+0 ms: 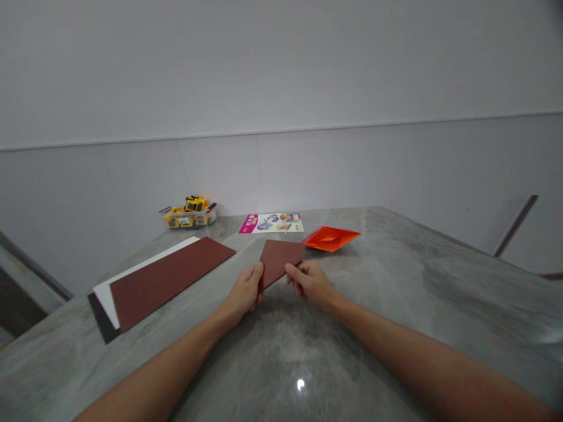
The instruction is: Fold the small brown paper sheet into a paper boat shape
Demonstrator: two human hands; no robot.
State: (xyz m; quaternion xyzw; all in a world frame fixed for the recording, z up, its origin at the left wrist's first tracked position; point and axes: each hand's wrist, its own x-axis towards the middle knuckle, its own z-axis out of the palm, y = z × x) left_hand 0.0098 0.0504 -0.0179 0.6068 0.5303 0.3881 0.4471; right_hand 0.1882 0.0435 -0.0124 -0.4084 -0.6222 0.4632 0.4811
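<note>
Between my two hands is a folded piece of brown paper (280,258), held up over the grey marbled table. My left hand (247,287) grips its left edge, thumb on the front face and fingers behind. The lower right edge is pinched by my right hand (311,280), thumb on top and the fingers curled underneath. Just behind the paper, to the right, rests an orange folded paper boat (332,239). How the brown paper is folded on its far side is hidden.
Brown (171,281), white (102,296) and black (102,322) sheets overlap on the table (373,351) at left. A clear plastic box (189,219) with yellow toy vehicles stands at the back left. A colourful printed packet (272,223) lies near the wall (299,170).
</note>
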